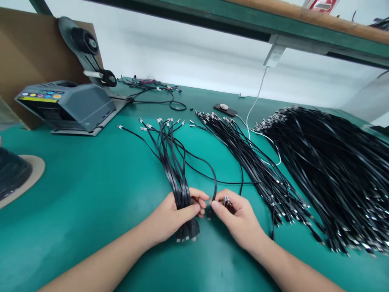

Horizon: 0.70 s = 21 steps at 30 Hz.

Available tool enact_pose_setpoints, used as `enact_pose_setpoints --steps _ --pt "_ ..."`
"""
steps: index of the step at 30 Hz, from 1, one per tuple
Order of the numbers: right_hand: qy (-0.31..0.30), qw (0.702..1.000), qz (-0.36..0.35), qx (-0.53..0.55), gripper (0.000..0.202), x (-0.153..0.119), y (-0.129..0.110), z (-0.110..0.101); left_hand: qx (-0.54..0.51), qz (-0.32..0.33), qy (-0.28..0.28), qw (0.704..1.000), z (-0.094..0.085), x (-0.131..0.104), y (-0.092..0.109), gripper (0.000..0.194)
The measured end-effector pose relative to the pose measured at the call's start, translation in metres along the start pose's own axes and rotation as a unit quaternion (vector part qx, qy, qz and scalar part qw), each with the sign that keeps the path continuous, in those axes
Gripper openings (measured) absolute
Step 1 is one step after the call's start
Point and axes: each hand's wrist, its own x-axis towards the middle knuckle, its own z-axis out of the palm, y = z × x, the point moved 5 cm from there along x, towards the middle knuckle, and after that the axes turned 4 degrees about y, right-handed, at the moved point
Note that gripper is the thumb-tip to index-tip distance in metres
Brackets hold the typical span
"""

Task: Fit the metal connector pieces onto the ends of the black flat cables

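My left hand (179,213) is wrapped round a bundle of black cables (170,162), whose connector ends hang below the fist while the other ends fan out over the table. Just right of it, my right hand (235,215) pinches one black cable (214,182) near its end between thumb and forefinger. That cable arcs up and back toward the left. A small metallic piece (226,200) shows at the curled fingers of the right hand; what it is I cannot make out. The two hands are close together, above the green table (127,178).
Right of my hands lies a loose row of black cables (243,150), then a big heap of cables (331,170). A phone (225,109) with a white cord (258,93) is behind. At the left stand a grey tape dispenser (75,105) and a roll (15,174). A shelf (212,16) runs overhead.
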Motion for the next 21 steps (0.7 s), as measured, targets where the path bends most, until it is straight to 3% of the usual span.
enact_pose_setpoints --steps 4,9,13,17,21 --pt "0.052 0.998 -0.015 0.017 0.027 0.002 -0.002 -0.006 0.038 -0.035 -0.028 0.998 0.005 -0.001 -0.003 0.028" --pt "-0.002 1.0 -0.023 0.014 0.019 -0.002 -0.002 0.006 0.085 -0.058 -0.045 0.994 0.005 -0.005 -0.004 0.028" --pt "-0.007 0.999 -0.041 -0.001 0.022 -0.005 0.001 -0.001 0.084 -0.076 -0.044 0.993 0.006 -0.006 -0.004 0.025" --pt "0.002 0.987 -0.141 -0.076 0.031 -0.006 -0.006 -0.014 0.072 -0.083 -0.035 0.993 0.006 -0.005 -0.003 0.023" --pt "-0.001 0.94 -0.288 -0.183 0.021 -0.009 -0.02 -0.018 0.041 -0.061 -0.048 0.996 0.006 -0.004 -0.002 0.019"
